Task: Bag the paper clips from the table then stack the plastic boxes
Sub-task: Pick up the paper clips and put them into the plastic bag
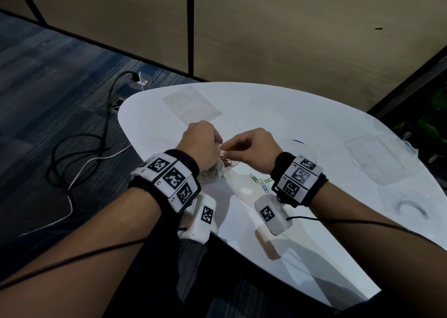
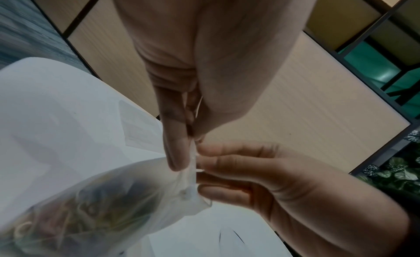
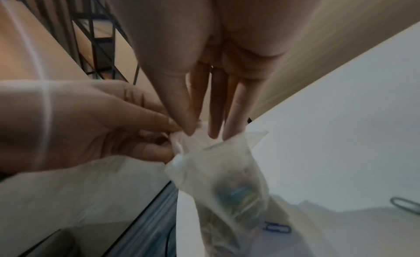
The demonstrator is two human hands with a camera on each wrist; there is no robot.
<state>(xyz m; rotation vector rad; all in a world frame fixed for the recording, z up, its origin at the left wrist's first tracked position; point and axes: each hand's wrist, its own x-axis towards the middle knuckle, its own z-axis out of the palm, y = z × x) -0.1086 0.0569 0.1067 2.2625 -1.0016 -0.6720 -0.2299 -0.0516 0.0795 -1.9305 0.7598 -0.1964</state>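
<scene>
- The left hand (image 1: 197,141) pinched the mouth of the clear bag (image 2: 109,194) between thumb and fingers, holding it raised just above the white table (image 1: 314,129).
- The bag already held a tangle of coloured paper clips; its mouth, between the two hands, looked gathered rather than spread.
- The right hand (image 1: 251,148) met that mouth from the other side, fingertips (image 2: 204,164) pinching the same edge.
- Just right of the bag, loose clips (image 1: 260,182) lay on the table, so bagging seemed unfinished.
- Next, I judged, the mouth needed parting so those clips could go in.
- Well right of the bag sat the clear plastic boxes (image 1: 377,158), unstacked.
</scene>
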